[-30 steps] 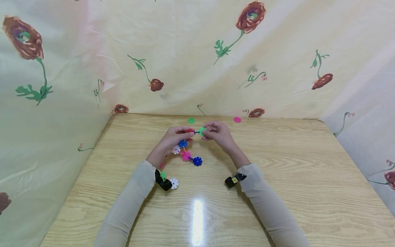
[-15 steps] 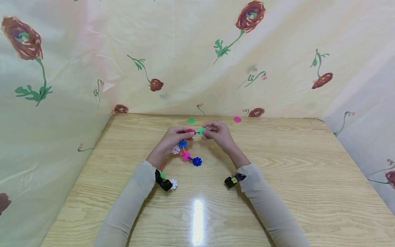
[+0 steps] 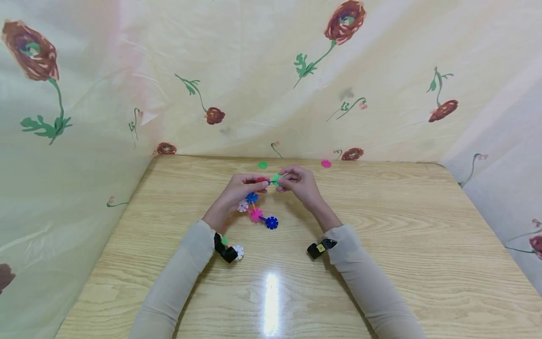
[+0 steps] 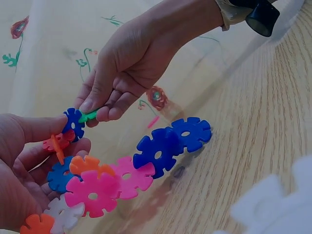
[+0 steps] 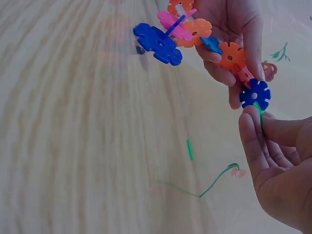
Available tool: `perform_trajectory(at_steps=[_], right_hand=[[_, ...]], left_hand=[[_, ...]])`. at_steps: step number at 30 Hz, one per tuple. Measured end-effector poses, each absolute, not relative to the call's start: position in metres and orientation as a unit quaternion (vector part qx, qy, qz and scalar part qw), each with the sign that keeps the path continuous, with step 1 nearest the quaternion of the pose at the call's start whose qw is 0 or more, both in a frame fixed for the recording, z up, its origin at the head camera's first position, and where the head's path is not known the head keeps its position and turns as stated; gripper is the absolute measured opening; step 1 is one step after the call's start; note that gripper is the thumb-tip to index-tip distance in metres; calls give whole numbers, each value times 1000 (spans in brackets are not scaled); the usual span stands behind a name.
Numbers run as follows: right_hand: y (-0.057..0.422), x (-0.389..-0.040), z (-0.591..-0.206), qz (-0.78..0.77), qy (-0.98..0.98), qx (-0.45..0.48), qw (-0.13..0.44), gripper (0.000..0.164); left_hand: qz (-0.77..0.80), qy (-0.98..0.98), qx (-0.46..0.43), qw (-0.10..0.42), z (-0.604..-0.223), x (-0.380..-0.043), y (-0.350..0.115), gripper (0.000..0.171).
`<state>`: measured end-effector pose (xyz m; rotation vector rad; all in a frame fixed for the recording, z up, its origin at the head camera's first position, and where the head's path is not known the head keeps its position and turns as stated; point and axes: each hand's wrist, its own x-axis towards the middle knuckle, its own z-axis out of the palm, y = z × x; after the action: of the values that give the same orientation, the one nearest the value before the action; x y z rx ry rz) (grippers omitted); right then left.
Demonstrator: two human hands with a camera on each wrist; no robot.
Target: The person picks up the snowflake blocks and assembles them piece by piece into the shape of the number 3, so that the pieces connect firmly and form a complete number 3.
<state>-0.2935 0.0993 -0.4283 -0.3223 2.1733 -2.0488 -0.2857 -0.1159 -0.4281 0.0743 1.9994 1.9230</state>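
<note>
A chain of slotted plastic flower discs, joined at their slots, hangs from my left hand [image 3: 235, 192], which grips it near a red disc [image 5: 244, 75]. A dark blue disc [image 5: 255, 95] stands out past the left fingertips. Between thumb and fingers, my right hand [image 3: 302, 186] pinches a green disc [image 5: 262, 119]. Its edge meets the dark blue disc's edge; how deep the slots engage cannot be told. Pink discs [image 4: 92, 195] and a dark blue pair [image 4: 157, 153] hang lower on the chain. The left hand and wrist hide part of the chain.
Toward the back of the wooden table [image 3: 402, 235] lie a loose green disc [image 3: 263, 165] and a loose pink disc [image 3: 326, 164]. A white disc [image 3: 239, 252] shows beside the left wrist camera [image 3: 229, 254]. Flowered cloth [image 3: 254, 84] stands behind the table.
Both hands stay almost in place. The left fingertips and the chain have shifted very slightly to the right, nearer the green disc.
</note>
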Motion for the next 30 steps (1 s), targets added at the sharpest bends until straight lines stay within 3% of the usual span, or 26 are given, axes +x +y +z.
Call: perform_trajectory(at_steps=[14, 30], right_hand=[[90, -289, -422, -696, 711, -58, 82, 22], [98, -293, -414, -637, 761, -71, 101, 24]], left_hand=[[717, 676, -17, 171, -425, -284, -114, 31], [712, 677, 14, 187, -424, -286, -120, 41]])
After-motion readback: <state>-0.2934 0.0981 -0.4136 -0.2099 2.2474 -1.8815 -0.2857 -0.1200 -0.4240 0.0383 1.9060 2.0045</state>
